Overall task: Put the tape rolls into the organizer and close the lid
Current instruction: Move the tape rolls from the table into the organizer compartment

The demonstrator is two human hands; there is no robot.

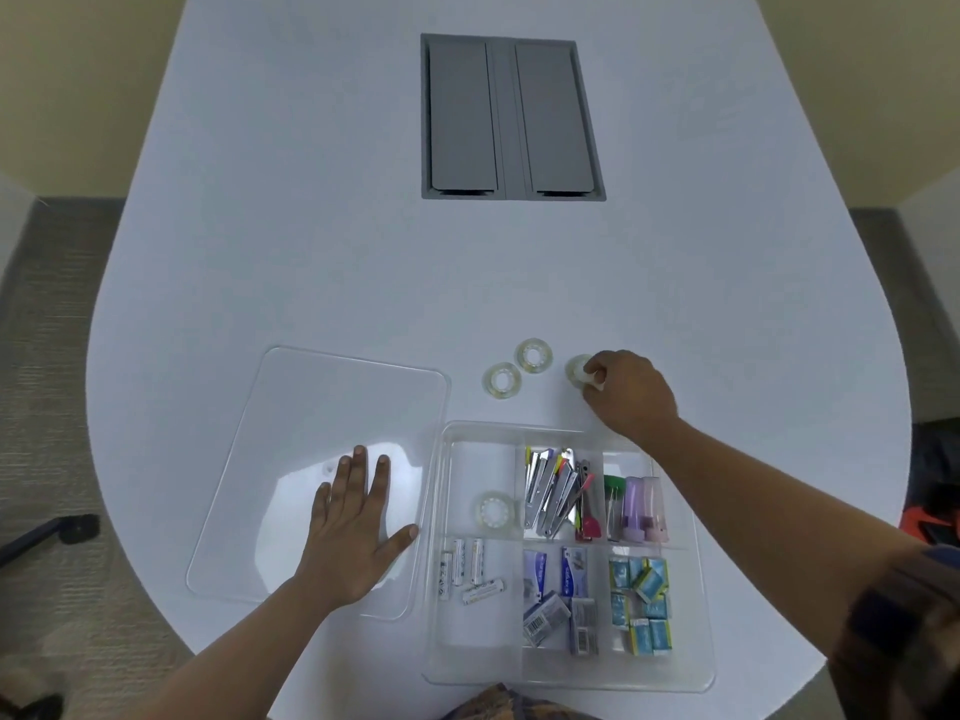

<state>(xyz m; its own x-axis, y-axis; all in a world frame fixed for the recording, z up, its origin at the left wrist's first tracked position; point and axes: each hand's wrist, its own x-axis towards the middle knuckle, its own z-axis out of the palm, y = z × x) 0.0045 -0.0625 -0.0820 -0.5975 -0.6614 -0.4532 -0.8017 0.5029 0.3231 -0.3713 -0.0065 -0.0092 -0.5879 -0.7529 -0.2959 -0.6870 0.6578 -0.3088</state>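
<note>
Beyond organizer: right hand pinching tape roll; left hand flat, empty, on lid.

The right hand grips a tape roll beyond the open organizer; the left hand lies flat on the lid.

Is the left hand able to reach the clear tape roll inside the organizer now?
Probably yes: the left hand lies flat on the clear plastic lid beside the open transparent organizer, and nothing covers the clear tape roll.
</note>
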